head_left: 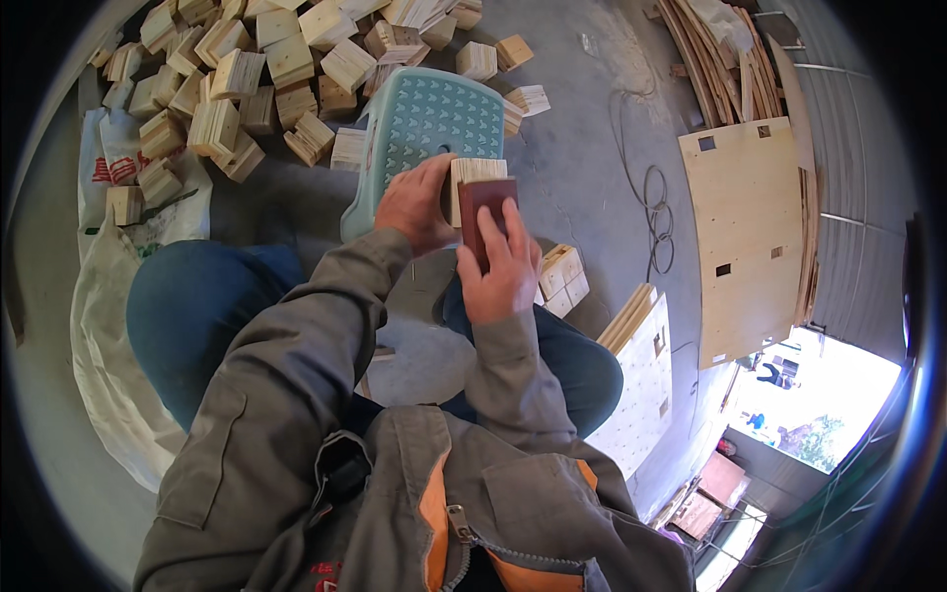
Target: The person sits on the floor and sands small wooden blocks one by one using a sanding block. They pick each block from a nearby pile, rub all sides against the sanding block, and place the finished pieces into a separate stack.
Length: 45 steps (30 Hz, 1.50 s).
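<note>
The left grip (421, 204) is clamping a layered wooden block (479, 170) at the teal stool's (434, 111) near edge. The right grip (501, 266), closed on a dark red block (474, 200), is partly covering it. Loose wooden offcuts (237, 74) are lying heaped left of the stool.

At 12 o'clock, pale wood block (478, 169) is pt. hidden by red-brown block (488, 191), itself pt. covered by R hand (503, 276); stool's (439, 107) near end is lost behind L hand (419, 205) & both blocks. Top edge cuts off wood-block pile (289, 59) at 11 o'clock & plank stack (712, 69) btw 1 and 2; bottom edge crops jacket (538, 498) at 6. Btw 3 and 4, bright doorway (834, 365) is washed out, stuff outside (779, 374) too sm. to ID.
</note>
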Tool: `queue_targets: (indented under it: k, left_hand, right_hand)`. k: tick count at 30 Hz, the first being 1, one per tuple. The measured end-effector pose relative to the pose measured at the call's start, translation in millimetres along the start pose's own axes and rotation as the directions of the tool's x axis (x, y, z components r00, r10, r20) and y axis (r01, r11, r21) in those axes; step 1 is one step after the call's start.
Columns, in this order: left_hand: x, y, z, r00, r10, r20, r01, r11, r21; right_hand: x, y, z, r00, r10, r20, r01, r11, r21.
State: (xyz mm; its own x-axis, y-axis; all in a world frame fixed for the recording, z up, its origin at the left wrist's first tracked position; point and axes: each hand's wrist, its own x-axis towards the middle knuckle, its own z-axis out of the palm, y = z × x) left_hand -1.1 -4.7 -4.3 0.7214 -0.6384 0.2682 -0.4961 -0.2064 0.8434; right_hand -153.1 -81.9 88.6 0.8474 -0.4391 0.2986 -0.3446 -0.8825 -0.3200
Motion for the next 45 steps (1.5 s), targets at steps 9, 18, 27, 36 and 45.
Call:
queue_targets:
  k: [9, 18, 27, 36, 45]
  left_hand:
    - [0, 0, -5, 1.000, -0.008, -0.018, 0.007, 0.999, -0.037]
    - [0, 0, -3, 0.999, -0.037, 0.020, 0.037, 0.999, -0.023]
    - [-1, -2, -1, 1.000, -0.001, 0.002, 0.001, 1.000, -0.008]
    - [0, -4, 2, 1.000, -0.010, -0.007, 0.010, 1.000, 0.004]
    - [0, -3, -2, 1.000, -0.026, -0.001, 0.026, 1.000, -0.015]
  right_hand:
    - [-8, -5, -1, 0.999, -0.024, -0.023, 0.025, 0.999, 0.045]
    - [104, 14, 45, 0.996, 0.053, -0.068, -0.054, 0.998, -0.016]
    - [85, 16, 35, 0.999, 0.030, -0.039, -0.030, 1.000, -0.002]
    - [-25, -4, -7, 1.000, -0.017, 0.001, 0.017, 0.999, 0.051]
    - [-11, 0, 4, 0.997, -0.041, -0.065, 0.045, 0.997, 0.060]
